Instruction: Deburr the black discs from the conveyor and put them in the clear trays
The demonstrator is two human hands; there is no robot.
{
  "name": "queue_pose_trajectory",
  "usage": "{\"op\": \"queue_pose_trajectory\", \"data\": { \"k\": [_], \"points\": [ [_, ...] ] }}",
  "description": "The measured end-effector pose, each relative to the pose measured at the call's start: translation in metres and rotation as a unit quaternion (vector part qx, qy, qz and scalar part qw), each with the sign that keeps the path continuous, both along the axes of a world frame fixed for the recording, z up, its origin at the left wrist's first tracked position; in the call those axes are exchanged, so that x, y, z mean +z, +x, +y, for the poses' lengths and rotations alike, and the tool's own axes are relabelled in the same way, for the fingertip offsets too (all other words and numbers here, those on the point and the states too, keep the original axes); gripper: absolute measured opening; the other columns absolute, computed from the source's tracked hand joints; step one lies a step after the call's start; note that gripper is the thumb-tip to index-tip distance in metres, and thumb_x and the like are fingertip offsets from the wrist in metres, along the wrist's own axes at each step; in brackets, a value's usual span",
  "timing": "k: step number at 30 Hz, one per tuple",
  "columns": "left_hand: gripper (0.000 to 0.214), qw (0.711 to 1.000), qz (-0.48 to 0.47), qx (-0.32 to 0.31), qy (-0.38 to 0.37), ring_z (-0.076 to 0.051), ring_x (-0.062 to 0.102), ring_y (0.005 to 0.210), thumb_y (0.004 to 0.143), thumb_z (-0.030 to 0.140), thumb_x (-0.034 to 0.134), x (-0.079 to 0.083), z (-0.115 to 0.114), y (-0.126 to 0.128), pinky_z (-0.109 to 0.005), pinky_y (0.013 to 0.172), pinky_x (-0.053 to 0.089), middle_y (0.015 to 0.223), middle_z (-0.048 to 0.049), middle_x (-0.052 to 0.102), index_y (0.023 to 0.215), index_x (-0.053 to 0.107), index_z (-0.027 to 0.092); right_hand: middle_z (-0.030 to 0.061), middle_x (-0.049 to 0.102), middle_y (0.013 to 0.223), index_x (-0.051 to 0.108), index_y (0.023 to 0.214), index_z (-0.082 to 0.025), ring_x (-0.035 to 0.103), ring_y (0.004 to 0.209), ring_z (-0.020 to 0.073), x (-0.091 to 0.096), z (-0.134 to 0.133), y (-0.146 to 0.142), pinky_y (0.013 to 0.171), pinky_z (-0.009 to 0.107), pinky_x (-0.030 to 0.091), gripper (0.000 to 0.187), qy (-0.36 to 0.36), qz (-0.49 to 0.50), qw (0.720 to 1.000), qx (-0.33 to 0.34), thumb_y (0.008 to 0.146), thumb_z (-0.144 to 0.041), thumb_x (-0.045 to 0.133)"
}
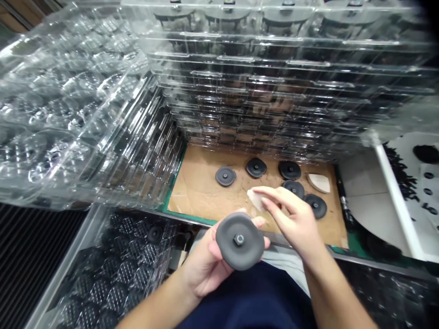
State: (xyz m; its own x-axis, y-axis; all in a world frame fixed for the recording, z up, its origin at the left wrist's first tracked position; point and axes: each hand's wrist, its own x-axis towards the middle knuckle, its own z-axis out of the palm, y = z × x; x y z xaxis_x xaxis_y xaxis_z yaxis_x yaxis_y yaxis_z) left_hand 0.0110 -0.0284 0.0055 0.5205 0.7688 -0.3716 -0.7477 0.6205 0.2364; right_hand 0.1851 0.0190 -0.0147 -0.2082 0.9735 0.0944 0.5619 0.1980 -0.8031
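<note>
My left hand (pixel 209 272) grips a dark grey rubber-like disc (pixel 240 256) by its edges. The disc has a rounded outline, and a metal hex nut stands at its middle, facing up at me. Just right of it, my right hand (pixel 297 214) pinches a small off-white pad (pixel 255 199) between thumb and fingers, apart from the disc. Behind my hands, a cardboard sheet (pixel 199 196) carries several similar discs, among them a lone one (pixel 225 177) on the left and another (pixel 317 208) at the right. A second off-white piece (pixel 319 183) lies at the sheet's right edge.
Tall stacks of clear plastic trays rise at the back (pixel 260 82) and on the left (pixel 85 100). Below left sits a clear tray (pixel 116 274) with dark parts. A white bin (pixel 394 201) with dark parts stands at the right.
</note>
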Motion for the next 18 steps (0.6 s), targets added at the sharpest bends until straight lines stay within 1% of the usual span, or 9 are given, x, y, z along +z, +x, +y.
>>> {"op": "queue_pose_trajectory", "data": {
  "k": [2,4,5,7,9,11,15,18],
  "points": [
    [0.049,1.000,-0.019,0.005,-0.005,-0.023,0.071,0.092,0.055,0.032,0.087,-0.001,-0.001,0.000,-0.029,0.079,0.058,0.107,-0.0056,0.073,0.100,0.071,0.020,0.0037,0.066,0.085,0.071,0.103,-0.021,0.062,0.075,0.0158,-0.035,0.003,0.002,0.070,0.029,0.050,0.023,-0.038,0.002,0.999,-0.015,0.091,-0.025,0.053],
    [0.045,0.999,-0.035,0.008,-0.003,-0.023,0.071,0.092,0.054,0.031,0.088,-0.003,-0.002,0.000,-0.030,0.079,0.059,0.103,-0.0044,0.075,0.095,0.072,0.019,0.0098,0.063,0.098,0.071,0.104,-0.018,0.062,0.089,0.0213,-0.063,-0.003,0.003,0.079,0.037,0.051,0.025,-0.034,-0.007,0.998,-0.046,0.089,-0.028,0.053],
    [0.044,0.999,-0.038,0.011,-0.002,-0.023,0.072,0.092,0.055,0.031,0.087,-0.004,-0.002,-0.001,-0.030,0.079,0.059,0.103,-0.0040,0.075,0.094,0.073,0.020,0.0128,0.060,0.107,0.070,0.107,-0.017,0.061,0.095,0.0237,-0.073,-0.008,0.002,0.082,0.041,0.050,0.028,-0.026,-0.007,0.997,-0.070,0.089,-0.029,0.053],
    [0.043,0.999,-0.038,0.012,0.000,-0.023,0.072,0.093,0.056,0.029,0.087,-0.005,-0.002,-0.001,-0.030,0.080,0.059,0.104,-0.0034,0.075,0.096,0.072,0.020,0.0155,0.053,0.117,0.067,0.111,-0.017,0.058,0.103,0.0255,-0.084,-0.022,0.000,0.085,0.044,0.050,0.031,-0.010,0.003,0.994,-0.111,0.090,-0.032,0.049],
    [0.044,0.999,-0.029,0.013,0.001,-0.023,0.072,0.092,0.058,0.028,0.087,-0.004,-0.001,-0.002,-0.029,0.080,0.059,0.103,-0.0029,0.075,0.098,0.072,0.020,0.0137,0.054,0.115,0.066,0.110,-0.020,0.057,0.105,0.0241,-0.084,-0.035,-0.001,0.086,0.041,0.050,0.029,-0.001,0.024,0.992,-0.126,0.091,-0.031,0.047],
    [0.044,1.000,-0.018,0.016,0.006,-0.022,0.072,0.091,0.058,0.028,0.086,-0.001,-0.002,-0.003,-0.029,0.079,0.059,0.102,-0.0023,0.075,0.098,0.072,0.020,0.0114,0.059,0.107,0.067,0.104,-0.021,0.059,0.102,0.0225,-0.080,-0.045,-0.001,0.085,0.038,0.051,0.026,0.000,0.047,0.992,-0.118,0.091,-0.030,0.047],
    [0.045,0.999,-0.008,0.021,0.035,-0.020,0.072,0.091,0.059,0.030,0.086,0.005,-0.006,-0.001,-0.027,0.080,0.059,0.098,-0.0026,0.076,0.100,0.072,0.017,0.0085,0.065,0.099,0.070,0.099,-0.023,0.063,0.095,0.0210,-0.069,-0.051,0.002,0.079,0.034,0.053,0.024,-0.020,0.082,0.993,-0.082,0.090,-0.029,0.047],
    [0.042,0.997,0.000,0.038,0.073,-0.020,0.072,0.092,0.064,0.026,0.084,0.007,-0.015,0.001,-0.027,0.082,0.058,0.100,-0.0024,0.076,0.103,0.071,0.019,0.0085,0.068,0.098,0.070,0.099,-0.022,0.065,0.093,0.0214,-0.063,-0.054,0.004,0.077,0.033,0.053,0.025,-0.040,0.099,0.992,-0.073,0.090,-0.032,0.049]
  ]
}}
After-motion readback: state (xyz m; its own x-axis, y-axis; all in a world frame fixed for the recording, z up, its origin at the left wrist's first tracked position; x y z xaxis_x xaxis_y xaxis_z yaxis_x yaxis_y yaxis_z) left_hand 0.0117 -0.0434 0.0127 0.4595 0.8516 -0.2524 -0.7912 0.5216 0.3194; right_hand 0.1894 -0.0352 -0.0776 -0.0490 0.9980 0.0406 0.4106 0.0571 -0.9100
